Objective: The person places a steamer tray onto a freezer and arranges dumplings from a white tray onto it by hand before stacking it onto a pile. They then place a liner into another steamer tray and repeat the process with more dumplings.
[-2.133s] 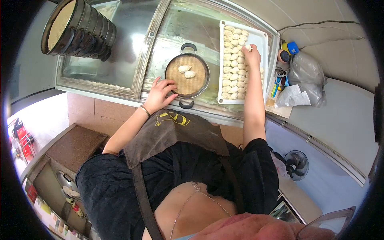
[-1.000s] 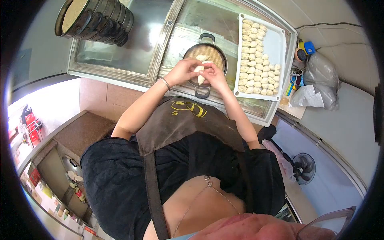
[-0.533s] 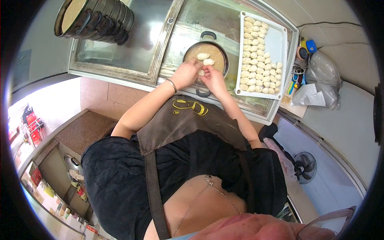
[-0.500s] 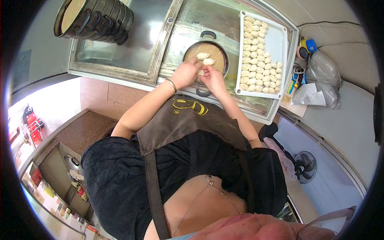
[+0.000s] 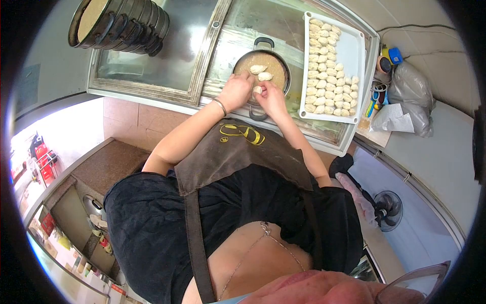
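A round steamer pan with black handles and a woven tan liner sits in front of me. Two pleated, pale dumplings lie on the liner. My right hand is closed, pinching another dumpling over the near part of the pan. Close beside it on the left, my left hand rests over the pan's left edge with bent fingers. Its fingertips are largely hidden, so I cannot see whether they hold anything. A white tray to the right carries rows of similar dumplings.
The pan stands on a glass-topped counter with a metal frame. A stack of dark steamer pans is at the back left. Grey plastic bags and small tools lie right of the tray. A fan stands lower right.
My fingers have parted slightly, and the dumpling in my right hand shows more clearly between thumb and finger. The two dumplings on the liner lie as before.
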Demonstrator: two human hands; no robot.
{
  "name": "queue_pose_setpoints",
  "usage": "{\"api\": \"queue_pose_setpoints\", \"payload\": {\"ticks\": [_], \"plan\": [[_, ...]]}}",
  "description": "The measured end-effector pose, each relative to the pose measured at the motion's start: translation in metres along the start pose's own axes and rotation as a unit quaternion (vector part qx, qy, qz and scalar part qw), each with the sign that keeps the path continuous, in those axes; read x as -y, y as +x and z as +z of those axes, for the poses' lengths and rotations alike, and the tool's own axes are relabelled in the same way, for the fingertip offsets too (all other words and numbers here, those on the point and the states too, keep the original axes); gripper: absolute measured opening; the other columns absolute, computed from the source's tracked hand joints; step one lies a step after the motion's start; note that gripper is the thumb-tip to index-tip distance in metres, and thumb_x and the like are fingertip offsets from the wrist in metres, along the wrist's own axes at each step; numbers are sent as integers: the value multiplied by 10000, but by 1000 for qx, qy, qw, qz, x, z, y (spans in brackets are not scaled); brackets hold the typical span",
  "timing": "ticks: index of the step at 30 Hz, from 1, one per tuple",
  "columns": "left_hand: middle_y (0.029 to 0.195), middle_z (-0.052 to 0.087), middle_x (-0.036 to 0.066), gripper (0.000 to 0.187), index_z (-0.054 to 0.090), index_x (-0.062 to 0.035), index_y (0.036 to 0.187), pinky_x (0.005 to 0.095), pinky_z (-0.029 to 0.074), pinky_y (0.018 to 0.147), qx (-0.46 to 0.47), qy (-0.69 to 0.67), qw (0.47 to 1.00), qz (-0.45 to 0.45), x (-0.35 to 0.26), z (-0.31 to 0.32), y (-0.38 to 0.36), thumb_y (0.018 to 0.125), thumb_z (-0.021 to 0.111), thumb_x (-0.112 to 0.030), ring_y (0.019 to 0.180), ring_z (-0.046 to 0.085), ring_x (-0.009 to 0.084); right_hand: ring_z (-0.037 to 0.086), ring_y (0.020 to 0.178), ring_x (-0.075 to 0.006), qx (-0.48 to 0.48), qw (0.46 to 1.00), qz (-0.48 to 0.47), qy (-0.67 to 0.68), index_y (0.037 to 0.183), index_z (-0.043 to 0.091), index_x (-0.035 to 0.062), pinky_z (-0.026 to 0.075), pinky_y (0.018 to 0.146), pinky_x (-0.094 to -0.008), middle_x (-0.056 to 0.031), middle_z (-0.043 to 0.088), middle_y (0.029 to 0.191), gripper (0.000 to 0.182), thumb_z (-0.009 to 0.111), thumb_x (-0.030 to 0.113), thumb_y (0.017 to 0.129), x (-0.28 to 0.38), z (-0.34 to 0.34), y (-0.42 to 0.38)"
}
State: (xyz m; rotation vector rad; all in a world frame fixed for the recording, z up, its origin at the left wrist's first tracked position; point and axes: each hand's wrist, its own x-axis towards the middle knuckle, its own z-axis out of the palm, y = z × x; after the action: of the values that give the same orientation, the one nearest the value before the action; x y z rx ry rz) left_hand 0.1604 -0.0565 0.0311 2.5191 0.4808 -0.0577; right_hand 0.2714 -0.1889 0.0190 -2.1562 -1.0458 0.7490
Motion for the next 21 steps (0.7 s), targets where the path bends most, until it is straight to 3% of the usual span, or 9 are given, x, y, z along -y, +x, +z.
{"api": "queue_pose_setpoints", "payload": {"ticks": [4,6,8,10,12,14,17,19,21], "plan": [[1016,616,115,344,592,-71,1026,432,418,901,6,29,999,16,-1,-3,-1,695,680,-86,981,621,294,674,752,-234,-10,1000,-2,-5,1047,639,5,546,710,-356,-134,656,922,334,756,161,775,2,-1,-2],[968,616,93,339,594,-81,1022,440,409,903,-7,23,999,45,2,-2,-3,690,663,-76,971,621,283,667,866,-298,-18,999,-29,-41,1046,640,17,529,771,-407,-174,650,1005,328,747,185,786,-5,-3,-5],[1009,623,86,366,595,-93,1054,444,392,969,-1,47,998,49,5,3,-4,697,675,-82,1009,617,278,662,864,-328,-16,999,-11,31,1055,655,27,525,787,-404,-167,655,974,303,731,220,834,10,-29,-8],[1094,624,96,410,598,-94,1115,461,368,1036,23,29,998,43,2,-5,-6,719,703,-116,1077,601,287,669,891,-317,-65,996,51,41,1049,667,30,523,791,-388,-166,672,949,278,701,244,875,4,-70,2],[1135,617,103,430,597,-93,1141,471,356,1057,18,15,998,60,3,-8,-8,730,716,-136,1108,587,293,675,922,-293,-223,969,73,74,1060,674,32,521,799,-383,-167,691,965,261,650,250,918,-34,-123,21],[1175,611,109,452,597,-91,1168,481,344,1078,11,4,997,71,2,-15,-10,740,728,-157,1140,573,300,657,983,-331,-310,946,78,-55,1131,659,54,510,855,-404,-168,685,1090,302,541,278,966,-113,-182,39],[1212,601,119,461,597,-86,1187,496,337,1091,7,-13,999,52,1,-27,-13,757,740,-172,1162,557,308,616,1077,-345,-265,934,101,-219,1161,654,81,473,924,-456,-157,674,1130,306,524,274,963,-197,-243,39],[1217,599,119,454,599,-87,1187,499,338,1091,5,-23,999,40,2,-29,-13,763,739,-173,1162,557,309,547,1189,-348,-164,926,36,-337,1177,655,107,413,982,-515,-141,656,1176,313,521,283,956,-209,-255,37],[1231,594,119,435,604,-90,1188,513,338,1094,3,-35,999,26,3,-31,-14,781,731,-180,1172,552,313,527,1207,-350,-148,920,30,-361,1173,659,111,396,989,-531,-134,655,1175,322,520,304,956,-210,-257,33]]}}
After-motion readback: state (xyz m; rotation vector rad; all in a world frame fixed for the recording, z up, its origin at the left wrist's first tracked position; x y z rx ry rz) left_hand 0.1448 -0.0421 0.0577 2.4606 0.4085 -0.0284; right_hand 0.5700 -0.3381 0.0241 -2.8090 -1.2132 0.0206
